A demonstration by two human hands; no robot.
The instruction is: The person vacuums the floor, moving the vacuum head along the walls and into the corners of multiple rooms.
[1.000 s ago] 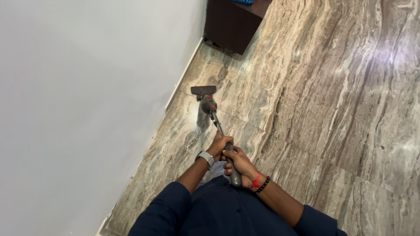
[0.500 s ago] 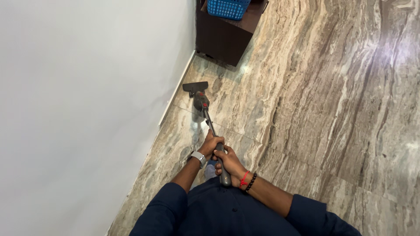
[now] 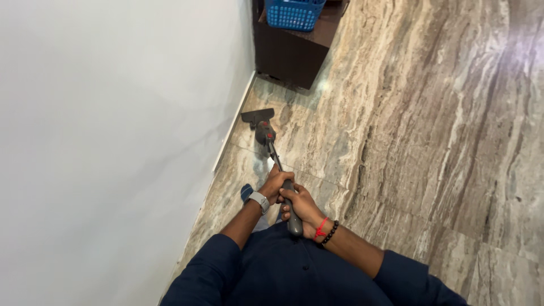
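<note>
Near the dark cabinet (image 3: pixel 294 48), the floor-cleaner head (image 3: pixel 258 117) has edged closer along the wall; left hand (image 3: pixel 276 184) and right hand (image 3: pixel 300 205) stay clamped around its handle (image 3: pixel 292 215).

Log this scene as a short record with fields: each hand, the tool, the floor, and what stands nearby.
left hand: gripping the mop handle, ahead of the right hand; watch on the wrist
right hand: gripping the handle's grey end; red thread and dark bead bracelet on the wrist
mop: flat dark head on the floor beside the wall
floor: glossy brown-veined marble tiles
wall: plain white, on the left
cabinet: dark wood, ahead of the mop
basket: blue, on the cabinet
</note>
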